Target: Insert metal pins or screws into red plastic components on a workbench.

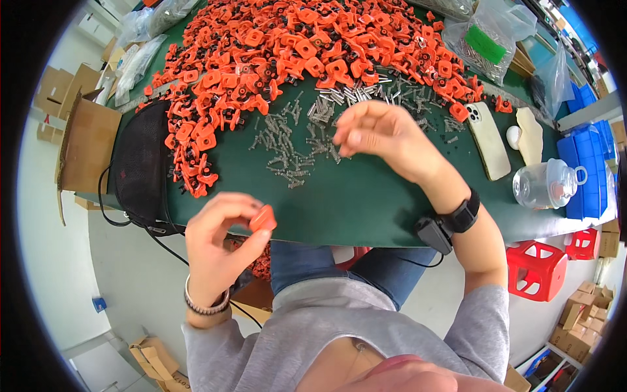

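Head view, left hand [209, 247]: thumb and fingertips pinch one orange part [264, 218]; the hand is raised by the near edge of the green table [326, 212].
Orange part: in that pinch, well apart from the orange pile [307, 49]; a firm, steady hold that leaves the needed side free would likely serve best; which side that is, I cannot tell.
Right hand [392, 138]: fingers half curled, thumb close to the forefinger, above the table beside the loose bits; whether the fingertips hold anything, I cannot tell.
Springs [286, 153]: strewn left of the right hand; they look apt to tangle, so taking one at a time by its end seems wise.
Metal pins [353, 95]: heaped below the pile; a light touch should stop them rolling.
Wrist device [434, 235]: hangs under the right wrist; its cable [418, 263] could snag, so a raised wrist helps.
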Demonstrator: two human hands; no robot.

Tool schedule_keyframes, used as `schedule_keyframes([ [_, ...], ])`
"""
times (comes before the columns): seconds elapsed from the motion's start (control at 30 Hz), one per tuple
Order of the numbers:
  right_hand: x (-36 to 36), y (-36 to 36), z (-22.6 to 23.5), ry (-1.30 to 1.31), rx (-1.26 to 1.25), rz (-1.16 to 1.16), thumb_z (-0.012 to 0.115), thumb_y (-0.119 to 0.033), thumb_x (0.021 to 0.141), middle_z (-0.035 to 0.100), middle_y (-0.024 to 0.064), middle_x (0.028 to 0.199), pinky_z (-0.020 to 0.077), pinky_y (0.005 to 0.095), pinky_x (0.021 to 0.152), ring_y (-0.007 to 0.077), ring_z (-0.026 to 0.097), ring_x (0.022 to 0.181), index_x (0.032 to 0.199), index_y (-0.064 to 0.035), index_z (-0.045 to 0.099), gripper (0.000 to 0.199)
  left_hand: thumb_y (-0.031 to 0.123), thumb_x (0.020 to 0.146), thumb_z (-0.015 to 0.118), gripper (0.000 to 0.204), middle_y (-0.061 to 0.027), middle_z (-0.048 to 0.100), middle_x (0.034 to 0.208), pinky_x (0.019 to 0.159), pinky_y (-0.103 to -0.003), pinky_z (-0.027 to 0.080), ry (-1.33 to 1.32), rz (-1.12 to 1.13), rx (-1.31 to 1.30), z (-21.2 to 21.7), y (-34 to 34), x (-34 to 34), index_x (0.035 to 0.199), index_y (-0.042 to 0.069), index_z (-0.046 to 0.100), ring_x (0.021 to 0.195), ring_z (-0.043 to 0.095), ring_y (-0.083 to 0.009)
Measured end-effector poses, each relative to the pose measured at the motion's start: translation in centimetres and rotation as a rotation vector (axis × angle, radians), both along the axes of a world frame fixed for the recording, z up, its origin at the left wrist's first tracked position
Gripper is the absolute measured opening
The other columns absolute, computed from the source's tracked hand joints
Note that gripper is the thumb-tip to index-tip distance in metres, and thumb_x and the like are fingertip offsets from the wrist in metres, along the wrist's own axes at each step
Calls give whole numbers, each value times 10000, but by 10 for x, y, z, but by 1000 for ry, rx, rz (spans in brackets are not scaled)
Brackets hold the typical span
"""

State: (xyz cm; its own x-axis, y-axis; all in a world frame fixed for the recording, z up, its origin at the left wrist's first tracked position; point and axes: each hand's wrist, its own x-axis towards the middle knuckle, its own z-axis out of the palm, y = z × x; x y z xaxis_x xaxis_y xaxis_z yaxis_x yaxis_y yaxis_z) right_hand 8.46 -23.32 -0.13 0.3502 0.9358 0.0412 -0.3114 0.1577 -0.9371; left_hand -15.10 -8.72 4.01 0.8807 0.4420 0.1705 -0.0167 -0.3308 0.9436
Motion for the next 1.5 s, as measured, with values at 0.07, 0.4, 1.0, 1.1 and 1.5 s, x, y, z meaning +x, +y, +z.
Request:
schedule_keyframes([
  [0.07, 12, -1, -5, 40, -8, -124, 612, -116, 830, 626, 65, 853, 487, 246, 723, 121, 597, 760, 947, -25, 585, 151, 2, 691, 691, 209, -88, 593, 882, 669, -244, 472, 162, -6, 88, -9, 4, -31, 875, -11, 591, 785, 585, -153],
  [0.4, 17, 4, -10, -169, -152, -311, 616, -107, 816, 612, 34, 801, 474, 221, 663, 101, 584, 704, 908, -14, 595, 133, 127, 700, 692, 230, -159, 614, 817, 642, -328, 482, 798, 222, 429, -111, 40, -114, 859, -14, 605, 682, 600, -251],
  [1.0, -122, 31, 28, -614, 106, 304, 763, -353, 651, 563, 226, 1087, 456, 371, 835, 310, 571, 975, 1156, 58, 490, 706, 88, 853, 567, 105, -37, 581, 707, 565, -205, 414, -553, -41, -386, 38, -4, 56, 818, -11, 578, 612, 522, -77],
  [1.1, -128, 42, 19, -577, 89, 221, 761, -300, 659, 599, 219, 986, 459, 354, 800, 293, 590, 915, 1061, 58, 533, 585, 74, 819, 605, 79, -34, 588, 696, 549, -201, 425, -637, 45, -151, 36, -7, 73, 798, 0, 586, 604, 537, -74],
  [1.5, -120, 52, 11, -161, 100, 239, 767, -247, 663, 634, 106, 971, 437, 324, 844, 190, 575, 920, 1021, 8, 589, 474, 107, 831, 577, 97, 3, 540, 625, 482, -222, 412, -442, -5, -173, 44, -12, 89, 857, 14, 592, 545, 526, -91],
])
